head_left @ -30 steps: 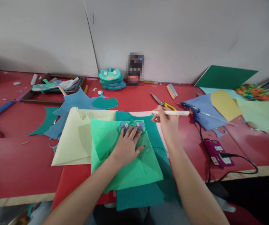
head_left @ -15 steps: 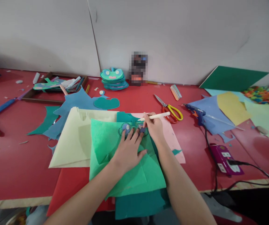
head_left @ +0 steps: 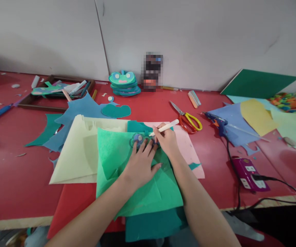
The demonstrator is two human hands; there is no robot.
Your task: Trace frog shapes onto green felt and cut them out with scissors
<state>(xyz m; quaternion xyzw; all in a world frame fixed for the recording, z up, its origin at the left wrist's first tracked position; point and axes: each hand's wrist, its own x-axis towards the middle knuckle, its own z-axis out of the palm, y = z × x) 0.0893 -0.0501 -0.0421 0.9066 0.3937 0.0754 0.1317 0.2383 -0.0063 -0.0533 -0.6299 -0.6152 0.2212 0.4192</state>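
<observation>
My left hand (head_left: 140, 164) lies flat with spread fingers on a small frog-face cutout (head_left: 138, 138), pinning it to a light green felt sheet (head_left: 148, 192). My right hand (head_left: 166, 141) grips a white pen (head_left: 164, 127) whose tip touches the cutout's right side beside my left fingertips. Under the green sheet lie a pale yellow sheet (head_left: 78, 154), a teal sheet (head_left: 153, 223), a pink sheet (head_left: 189, 151) and a red one (head_left: 73, 202).
Yellow-handled scissors (head_left: 188, 118), a blue glue gun (head_left: 218, 123) and a purple power strip (head_left: 249, 169) with its cable lie to the right. A stack of finished frog faces (head_left: 123, 82) stands by the wall. Blue scraps (head_left: 83, 108) and a tray of pens (head_left: 60, 91) sit far left.
My right hand brought the pen from the right, near the glue gun, in to the cutout, and its tip now rests on it. My left hand stayed pressed on the cutout.
</observation>
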